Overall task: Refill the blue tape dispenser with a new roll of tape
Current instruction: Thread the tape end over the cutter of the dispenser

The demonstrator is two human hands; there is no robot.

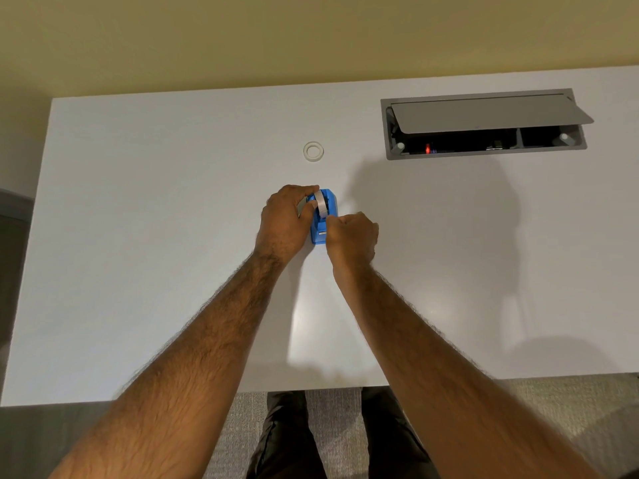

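Observation:
The blue tape dispenser point(324, 219) stands on the white table point(155, 271) near its middle, with a roll of tape point(321, 203) sitting in it. My left hand point(285, 223) wraps around the dispenser's left side, fingers over the top of the roll. My right hand point(351, 240) is beside the dispenser's near right side, its fingertips pinched on the tape's free end by the cutter. A second small whitish ring point(313, 151), a tape core or roll, lies flat on the table farther back.
A grey cable hatch point(484, 124) with its lid raised is set into the table at the back right. The table's near edge point(173, 397) runs just above my legs. A yellowish wall stands behind the table.

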